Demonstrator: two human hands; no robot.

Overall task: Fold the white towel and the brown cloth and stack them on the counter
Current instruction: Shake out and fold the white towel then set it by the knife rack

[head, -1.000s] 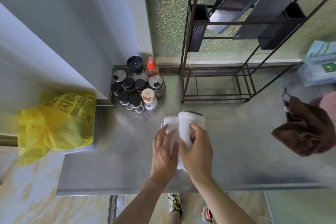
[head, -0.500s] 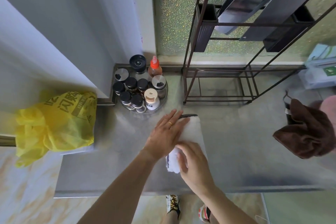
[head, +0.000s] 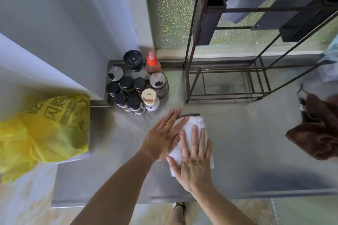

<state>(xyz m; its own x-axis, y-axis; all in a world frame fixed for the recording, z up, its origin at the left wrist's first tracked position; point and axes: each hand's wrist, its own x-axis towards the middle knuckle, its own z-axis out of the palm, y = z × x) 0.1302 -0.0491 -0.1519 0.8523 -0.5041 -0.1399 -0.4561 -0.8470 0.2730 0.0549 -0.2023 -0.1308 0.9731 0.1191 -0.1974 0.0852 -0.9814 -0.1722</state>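
The white towel point(head: 196, 133) lies folded into a narrow, plush oblong near the front edge of the steel counter point(head: 256, 151), about midway along it, with a dark trim strip showing at its far end. Both hands lie flat on it, fingers spread and gripping nothing: the left hand point(head: 162, 139) presses the towel's left side, the right hand point(head: 194, 159) covers its near half. So the first item looks folded, or nearly so, and is being smoothed down. The brown cloth point(head: 318, 133) sits crumpled and unfolded at the counter's right edge, well apart from the towel, so folding it and stacking the two are left to do. The towel is thick and fluffy, the cloth soft and deeply creased (both should compress under a palm), while the counter is smooth, dull brushed metal.
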